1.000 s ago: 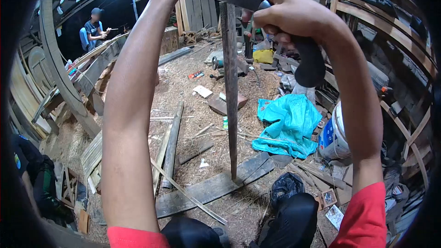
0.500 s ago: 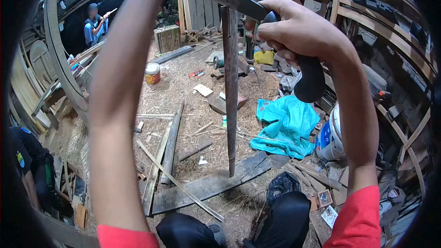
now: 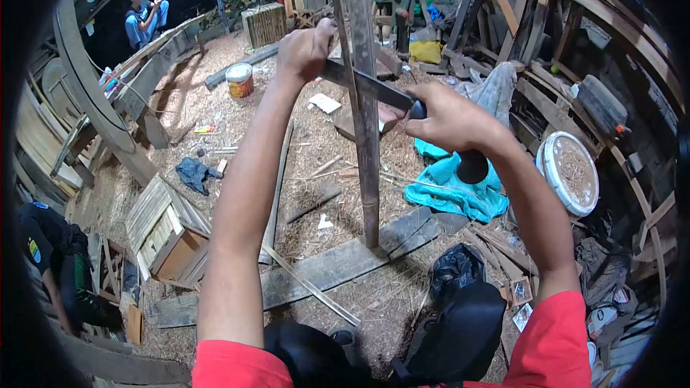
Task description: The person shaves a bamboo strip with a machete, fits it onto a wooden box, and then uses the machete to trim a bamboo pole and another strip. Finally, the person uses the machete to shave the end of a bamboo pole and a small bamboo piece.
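Note:
My right hand point(image 3: 453, 116) is wrapped around the dark handle of a machete point(image 3: 384, 90). Its blade passes through a tall dark pole of wood or bamboo point(image 3: 369, 165), which stands nearly upright. Above the blade the pole is parted into a thin strip point(image 3: 341, 18) on the left and a wider piece on the right. My left hand point(image 3: 305, 50) is closed at the far end of the blade, left of the pole; its fingertips are partly hidden. The pole's foot rests on a grey plank point(image 3: 323, 269) lying on the ground.
A turquoise cloth point(image 3: 456, 187) and a lidded white bucket point(image 3: 569, 172) are at the right. A small wooden box point(image 3: 172, 233) and a paint can point(image 3: 239, 80) are at the left. One person point(image 3: 146, 18) sits far back; another point(image 3: 54, 259) is at the left edge.
The machete has moved from the pole's top down into it, and the pole's upper part is now split. My left hand has come into view. The view has shifted.

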Demonstrator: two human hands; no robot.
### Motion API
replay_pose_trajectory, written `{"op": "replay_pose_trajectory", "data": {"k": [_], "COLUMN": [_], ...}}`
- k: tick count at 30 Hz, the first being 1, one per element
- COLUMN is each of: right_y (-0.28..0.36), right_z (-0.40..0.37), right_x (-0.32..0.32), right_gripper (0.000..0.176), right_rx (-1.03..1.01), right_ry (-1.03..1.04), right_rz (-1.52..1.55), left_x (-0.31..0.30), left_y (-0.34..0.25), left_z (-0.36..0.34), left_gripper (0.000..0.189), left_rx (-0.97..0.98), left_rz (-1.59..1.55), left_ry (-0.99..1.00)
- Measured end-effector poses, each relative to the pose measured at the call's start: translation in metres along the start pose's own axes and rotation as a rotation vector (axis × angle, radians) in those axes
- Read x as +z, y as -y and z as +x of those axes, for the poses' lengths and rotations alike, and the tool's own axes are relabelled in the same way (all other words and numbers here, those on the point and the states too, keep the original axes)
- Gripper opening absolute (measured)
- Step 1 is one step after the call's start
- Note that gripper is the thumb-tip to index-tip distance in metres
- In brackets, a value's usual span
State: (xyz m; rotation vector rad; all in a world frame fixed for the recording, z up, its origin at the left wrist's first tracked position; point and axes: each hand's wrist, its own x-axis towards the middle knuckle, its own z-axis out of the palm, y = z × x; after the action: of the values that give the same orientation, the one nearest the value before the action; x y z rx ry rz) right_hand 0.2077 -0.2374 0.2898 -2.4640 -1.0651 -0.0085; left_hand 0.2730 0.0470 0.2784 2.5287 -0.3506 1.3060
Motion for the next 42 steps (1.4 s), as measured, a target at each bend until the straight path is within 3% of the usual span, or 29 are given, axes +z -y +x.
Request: {"op": "replay_pose_trajectory", "data": {"k": [2,3,7,10,14,17,20,24,28,29,30,32,35,36,39,42], "right_y": [-0.007,-0.009,-0.008,-0.008,0.006,-0.014,-0.021,-0.024,-0.041,-0.036,-0.040,-0.041,-0.025,-0.022,0.010,0.009], "right_z": [-0.004,-0.008,-0.027,-0.043,-0.063,-0.065,-0.072,-0.067,-0.063,-0.071,-0.075,-0.076,-0.070,-0.068,-0.069,-0.071], "right_x": [0.011,0.014,0.028,0.036,0.027,0.026,0.034,0.031,0.049,0.058,0.071,0.090,0.067,0.053,-0.005,0.005], "right_gripper": [0.031,0.030,0.026,0.017,0.018,0.023,0.021,0.021,0.021,0.021,0.022,0.026,0.027,0.026,0.027,0.022], "right_rx": [0.013,0.017,-0.010,-0.019,0.132,0.091,0.070,0.035,-0.105,-0.069,-0.068,-0.174,-0.142,-0.193,-0.094,-0.116], "right_ry": [-0.014,-0.023,-0.050,-0.059,0.173,0.340,0.411,0.348,-0.035,-0.083,-0.038,-0.162,-0.140,-0.203,-0.075,-0.083], "right_rz": [0.033,0.044,0.125,0.184,0.469,0.760,0.971,0.801,0.179,0.209,0.198,0.153,0.118,0.150,0.189,0.169], "left_x": [0.005,0.018,0.020,0.005,-0.010,-0.027,-0.033,-0.033,-0.019,-0.009,-0.004,-0.004,-0.027,-0.036,-0.084,-0.073], "left_y": [-0.001,0.004,-0.014,-0.031,-0.043,-0.058,-0.063,-0.060,-0.059,-0.062,-0.064,-0.064,-0.056,-0.048,-0.063,-0.063], "left_z": [-0.011,-0.018,-0.028,-0.033,-0.031,-0.040,-0.044,-0.047,-0.059,-0.070,-0.083,-0.085,-0.072,-0.057,-0.010,-0.026], "left_gripper": [0.036,0.040,0.041,0.047,0.062,0.053,0.055,0.058,0.049,0.059,0.054,0.049,0.040,0.032,0.017,0.024], "left_rx": [0.008,0.103,0.149,0.075,0.102,0.048,0.084,0.031,0.119,0.106,0.153,0.240,0.348,0.398,0.568,0.373], "left_rz": [0.025,0.081,-0.057,-0.149,-0.075,-0.046,0.001,-0.011,0.097,0.108,0.055,-0.062,0.109,0.165,0.365,0.230], "left_ry": [-0.014,-0.127,-0.236,-0.119,-0.069,-0.036,-0.046,-0.024,-0.138,-0.209,-0.255,-0.400,-0.246,-0.317,-0.486,-0.418]}}
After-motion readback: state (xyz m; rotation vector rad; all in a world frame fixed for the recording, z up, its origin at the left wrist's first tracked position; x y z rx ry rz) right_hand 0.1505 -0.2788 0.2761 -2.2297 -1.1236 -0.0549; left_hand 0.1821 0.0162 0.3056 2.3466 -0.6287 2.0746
